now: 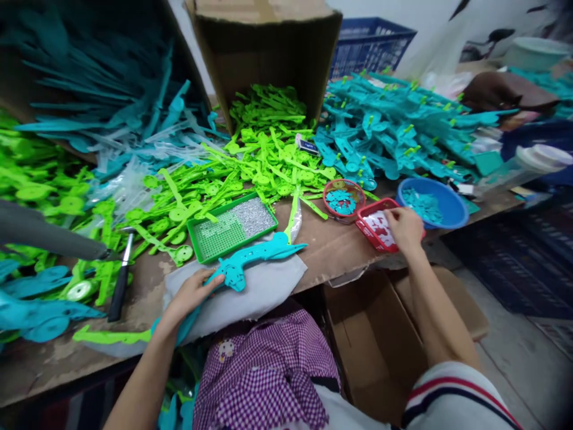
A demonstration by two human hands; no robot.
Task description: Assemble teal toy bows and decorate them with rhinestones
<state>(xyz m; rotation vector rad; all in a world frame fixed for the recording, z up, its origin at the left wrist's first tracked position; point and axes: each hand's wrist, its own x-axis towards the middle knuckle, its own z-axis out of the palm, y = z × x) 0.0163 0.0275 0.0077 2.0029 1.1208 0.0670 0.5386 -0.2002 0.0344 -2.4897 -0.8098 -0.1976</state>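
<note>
My left hand (190, 294) rests on a teal plastic toy part (250, 258) that lies on a grey cloth (264, 286) at the table's front edge; thumb and fingers pinch its round end. My right hand (405, 228) reaches into a small red tray (364, 230) of white and red small pieces, fingers curled down among them. What the fingers hold is hidden. Beside that tray stand a round red dish (344, 200) with teal discs and a blue bowl (443, 206) with teal bits.
A green tray (233, 227) of tiny silver parts sits mid-table. Heaps of green (264, 149) and teal (394, 125) plastic parts cover the back. A hammer (122, 272) lies at left. A cardboard box (264, 54) lies tipped open; another open box (371, 334) stands below the table.
</note>
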